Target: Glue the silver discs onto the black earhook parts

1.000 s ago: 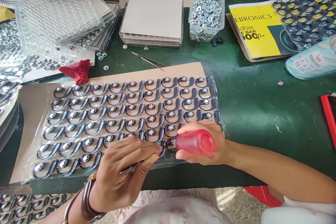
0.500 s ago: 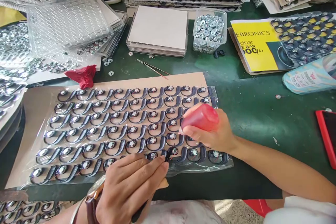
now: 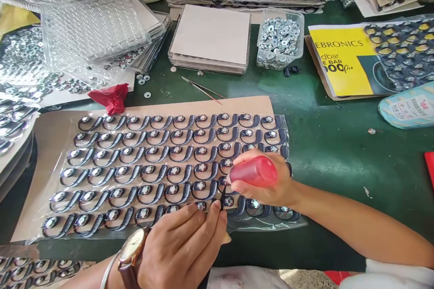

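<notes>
My right hand [image 3: 280, 192] is wrapped round a red squeeze bottle [image 3: 256, 171], tilted with its nozzle down at one of the small round parts. In my left hand [image 3: 190, 239] are black tweezers [image 3: 223, 198], their tip close to the bottle's nozzle. Below both hands, rows of black ear-hook pieces [image 3: 182, 172] with round silver-centred parts and thin wires lie in a clear plastic tray [image 3: 285, 222] on brown cardboard [image 3: 44, 153]. My hands cover some pieces in the lower right rows.
Metal tweezers [image 3: 203, 89] and a red cloth [image 3: 111, 98] lie behind the tray. Further back stand a tub of metal washers [image 3: 280, 38], a stack topped with white card [image 3: 210, 36] and clear trays [image 3: 95, 27]. A yellow box [image 3: 339, 63] and a blue striped pouch [image 3: 407, 107] are at right.
The bottle and my right hand have moved down and slightly left, bringing the nozzle to the tweezers' tip. My left hand has shifted slightly right; the whole view has shifted a little.
</notes>
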`<state>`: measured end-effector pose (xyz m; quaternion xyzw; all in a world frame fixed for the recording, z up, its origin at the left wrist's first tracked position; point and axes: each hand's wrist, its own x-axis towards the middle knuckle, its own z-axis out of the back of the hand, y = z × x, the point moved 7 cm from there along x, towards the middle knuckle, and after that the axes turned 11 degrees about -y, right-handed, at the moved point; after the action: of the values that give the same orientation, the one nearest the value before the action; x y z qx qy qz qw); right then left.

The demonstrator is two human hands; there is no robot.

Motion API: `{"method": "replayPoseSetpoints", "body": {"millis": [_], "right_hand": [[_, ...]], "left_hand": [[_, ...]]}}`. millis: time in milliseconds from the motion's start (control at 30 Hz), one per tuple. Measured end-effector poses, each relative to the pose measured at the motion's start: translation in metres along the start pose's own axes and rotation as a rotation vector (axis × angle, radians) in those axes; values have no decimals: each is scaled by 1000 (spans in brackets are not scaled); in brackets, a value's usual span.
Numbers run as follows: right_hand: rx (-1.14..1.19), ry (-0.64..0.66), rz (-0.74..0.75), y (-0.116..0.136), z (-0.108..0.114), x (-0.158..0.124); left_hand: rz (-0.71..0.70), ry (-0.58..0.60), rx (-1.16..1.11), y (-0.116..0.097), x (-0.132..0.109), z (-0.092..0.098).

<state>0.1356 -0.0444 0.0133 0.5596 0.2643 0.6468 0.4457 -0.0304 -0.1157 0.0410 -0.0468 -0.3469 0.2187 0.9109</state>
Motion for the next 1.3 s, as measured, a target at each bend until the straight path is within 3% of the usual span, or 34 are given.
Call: {"method": "replayPoseSetpoints", "body": {"millis": [333,533,1033,1300], "right_hand": [[15,-56,-8,1,5,2],[27,-26,-143,-9,2,1],[-45,-1,-159,-8,5,1],[-40,-32,-74,-5,7,0]], "left_hand": [[7,56,16,1,11,0],[-16,12,-8,2,2,-4],[9,34,-43,6,5,-1],[54,68,-141,15,8,2]]}}
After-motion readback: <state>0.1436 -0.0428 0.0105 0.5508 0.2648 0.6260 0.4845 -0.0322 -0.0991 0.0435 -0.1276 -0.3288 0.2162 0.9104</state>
